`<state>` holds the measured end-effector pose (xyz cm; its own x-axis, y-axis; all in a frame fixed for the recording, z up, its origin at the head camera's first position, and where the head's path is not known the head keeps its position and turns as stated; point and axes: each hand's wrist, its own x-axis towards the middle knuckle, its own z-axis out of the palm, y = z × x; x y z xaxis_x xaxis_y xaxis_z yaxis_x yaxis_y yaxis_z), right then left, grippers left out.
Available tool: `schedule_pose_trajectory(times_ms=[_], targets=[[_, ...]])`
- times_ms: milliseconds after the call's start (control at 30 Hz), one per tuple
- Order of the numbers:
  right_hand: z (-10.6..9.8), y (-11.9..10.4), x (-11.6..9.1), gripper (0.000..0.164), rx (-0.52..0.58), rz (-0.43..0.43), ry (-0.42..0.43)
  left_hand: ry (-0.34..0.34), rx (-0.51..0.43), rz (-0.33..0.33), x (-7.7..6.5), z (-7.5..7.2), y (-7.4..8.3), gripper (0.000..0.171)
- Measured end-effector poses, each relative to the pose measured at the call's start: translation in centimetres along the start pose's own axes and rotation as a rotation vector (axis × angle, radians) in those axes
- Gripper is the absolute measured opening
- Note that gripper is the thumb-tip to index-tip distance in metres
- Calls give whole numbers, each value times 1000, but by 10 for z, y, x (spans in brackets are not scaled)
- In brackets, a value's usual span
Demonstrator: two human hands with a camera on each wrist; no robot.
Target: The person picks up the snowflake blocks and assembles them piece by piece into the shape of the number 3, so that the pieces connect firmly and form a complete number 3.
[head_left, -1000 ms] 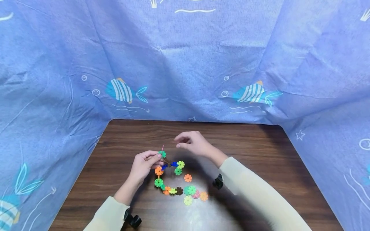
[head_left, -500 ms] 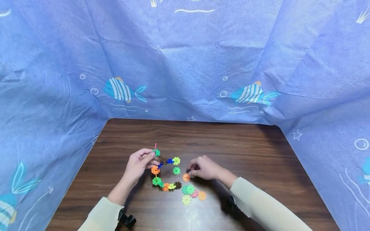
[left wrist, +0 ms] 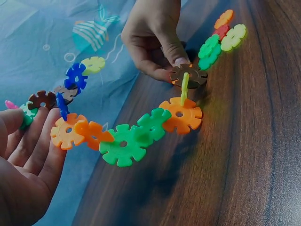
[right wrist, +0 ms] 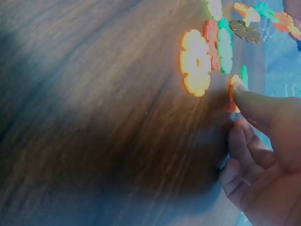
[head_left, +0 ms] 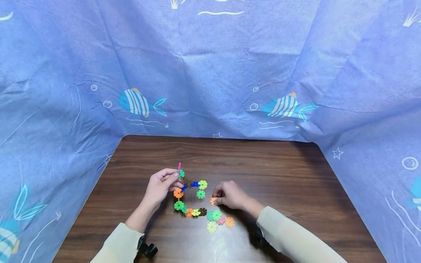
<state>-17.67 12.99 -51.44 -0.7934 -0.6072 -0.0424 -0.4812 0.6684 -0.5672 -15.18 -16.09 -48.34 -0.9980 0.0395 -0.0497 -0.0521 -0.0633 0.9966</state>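
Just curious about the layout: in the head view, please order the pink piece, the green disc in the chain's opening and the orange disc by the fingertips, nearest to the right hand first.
1. Orange disc, touched by the right hand.
2. Green disc, left of the orange one.
3. Pink piece, farther left, by the left hand.

Between the left hand and the right hand, the curved flower-disc chain and a green disc are in the way, and overlapping discs obstruct the nearer side; the wooden tabletop offers passage beyond both hands, up to the fish-print curtain
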Motion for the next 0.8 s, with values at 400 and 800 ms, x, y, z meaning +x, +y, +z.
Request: schedule_pose_trajectory(times_ms=[400,800], targets=[[-42,3,13,10,154,65,123,-43,11,36,-3,3,3,29],[-96,-54,56,8,301,-89,234,-56,94,94,-5,10,7,26]])
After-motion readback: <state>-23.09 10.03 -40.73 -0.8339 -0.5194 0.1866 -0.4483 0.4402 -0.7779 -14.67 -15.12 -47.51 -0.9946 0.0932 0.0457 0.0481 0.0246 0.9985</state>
